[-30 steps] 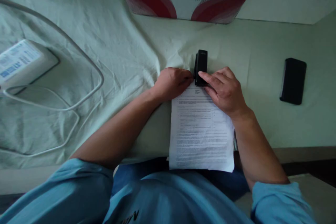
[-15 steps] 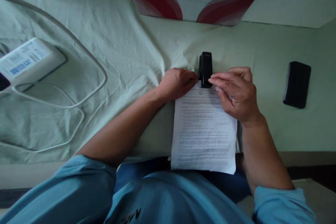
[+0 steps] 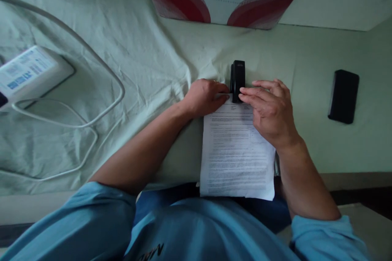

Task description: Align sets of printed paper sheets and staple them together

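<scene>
A black stapler [image 3: 238, 80] stands at the top edge of a printed sheet of paper [image 3: 237, 155], its front end over the paper. The sheet's lower end reaches over the table edge toward my lap. My left hand [image 3: 206, 97] pinches the paper's top left corner, with its fingertips close beside the stapler. From the other side, my right hand [image 3: 271, 110] rests its outstretched fingertips against the stapler's front end. Its palm is above the right part of the sheet, and the thumb is mostly hidden.
A black phone-like object [image 3: 343, 96] lies at the right on the pale green cloth [image 3: 147, 69]. A white labelled device [image 3: 33, 73] and a looping white cable [image 3: 107, 69] are at the left. Behind stands a red and white water carton [image 3: 226, 4].
My right hand's fingers have straightened and spread somewhat against the stapler, and the thumb has gone from sight. The left hand, stapler and paper stay nearly as they were.
</scene>
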### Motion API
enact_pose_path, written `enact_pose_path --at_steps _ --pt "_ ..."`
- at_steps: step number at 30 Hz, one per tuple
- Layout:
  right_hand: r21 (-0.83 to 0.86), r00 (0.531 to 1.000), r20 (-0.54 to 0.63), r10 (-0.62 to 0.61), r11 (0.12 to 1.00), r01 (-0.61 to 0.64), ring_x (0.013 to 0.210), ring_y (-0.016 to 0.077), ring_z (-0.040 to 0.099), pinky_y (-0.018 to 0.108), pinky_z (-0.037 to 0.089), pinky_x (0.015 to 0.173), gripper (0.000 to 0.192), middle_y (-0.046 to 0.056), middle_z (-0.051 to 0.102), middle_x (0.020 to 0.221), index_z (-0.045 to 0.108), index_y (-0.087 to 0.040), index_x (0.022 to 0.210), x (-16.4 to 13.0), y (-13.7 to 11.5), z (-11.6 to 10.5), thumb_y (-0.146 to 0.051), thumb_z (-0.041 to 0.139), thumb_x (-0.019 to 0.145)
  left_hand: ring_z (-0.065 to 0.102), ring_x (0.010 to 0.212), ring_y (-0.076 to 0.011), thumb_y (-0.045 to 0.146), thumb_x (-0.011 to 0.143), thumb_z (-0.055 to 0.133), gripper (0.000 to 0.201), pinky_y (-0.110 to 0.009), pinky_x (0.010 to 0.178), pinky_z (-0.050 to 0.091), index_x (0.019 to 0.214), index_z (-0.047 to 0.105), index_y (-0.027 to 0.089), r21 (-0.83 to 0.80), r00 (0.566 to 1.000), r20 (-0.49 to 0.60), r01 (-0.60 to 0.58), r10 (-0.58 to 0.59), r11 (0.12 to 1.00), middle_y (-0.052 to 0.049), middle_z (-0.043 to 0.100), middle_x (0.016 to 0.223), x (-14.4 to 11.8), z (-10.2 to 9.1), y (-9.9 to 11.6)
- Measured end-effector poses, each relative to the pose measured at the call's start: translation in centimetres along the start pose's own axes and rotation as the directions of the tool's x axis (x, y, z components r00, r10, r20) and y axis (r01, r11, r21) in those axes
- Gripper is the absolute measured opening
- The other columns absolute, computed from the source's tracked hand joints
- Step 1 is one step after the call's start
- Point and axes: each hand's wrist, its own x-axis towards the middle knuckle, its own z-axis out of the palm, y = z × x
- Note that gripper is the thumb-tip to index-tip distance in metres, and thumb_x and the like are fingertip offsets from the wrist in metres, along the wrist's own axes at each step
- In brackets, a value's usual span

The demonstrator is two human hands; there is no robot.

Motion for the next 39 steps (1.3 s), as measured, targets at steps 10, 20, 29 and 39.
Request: enact_pose_path --at_steps 10,20,29,39 --pt "0.345 0.991 -0.114 0.068 0.938 -0.024 0.12 0.0285 0.077 0.057 0.06 0.113 0.037 -0.001 0.089 0.111 0.089 -0.036 0.102 1.2 1.9 -1.2 -0.012 0.06 0.1 0.078 0.076 -0.0181 0.031 0.095 0.065 0.027 -0.028 0.074 0.058 0.1 0.089 0.02 -0.185 0.993 0.031 -0.105 0.113 0.977 -0.004 0.087 0.091 -0.3 -1.1 -0.4" --pt "0.606 0.85 0.487 0.199 0.624 -0.493 0.11 0.0256 0.083 0.04 0.07 0.091 0.045 0.003 0.087 0.121 0.084 -0.035 0.13 -0.3 5.2 -4.9 -0.047 0.092 0.087 0.072 0.059 -0.0156 0.035 0.084 0.088 0.016 -0.024 0.054 0.053 0.084 0.088 0.02 -0.711 0.991 0.134 0.085 0.016 0.698 -0.001 0.078 0.068 -1.0 -3.0 -0.6" --pt "0.703 0.807 0.434 0.401 0.41 -0.581 0.095 0.0259 0.083 0.045 0.069 0.095 0.027 0.001 0.086 0.093 0.087 -0.029 0.092 -1.0 6.2 -4.9 -0.042 0.103 0.074 0.07 0.062 -0.0145 0.061 0.079 0.097 0.046 -0.024 0.053 0.052 0.088 0.082 0.019 -0.824 0.978 -0.077 0.048 -0.196 0.565 -0.001 0.075 0.073 -0.7 -1.2 -1.0" --pt "0.837 0.817 0.039 0.575 0.427 -0.341 0.123 0.0299 0.08 0.056 0.061 0.121 0.029 -0.004 0.088 0.119 0.084 -0.041 0.105 -0.6 6.7 -3.6 -0.045 0.099 0.08 0.082 0.087 -0.0265 0.069 0.089 0.088 0.052 -0.039 0.076 0.072 0.1 0.079 0.019 -0.801 0.999 0.012 0.038 -0.047 0.598 -0.006 0.079 0.084 -0.9 -0.1 -2.2"
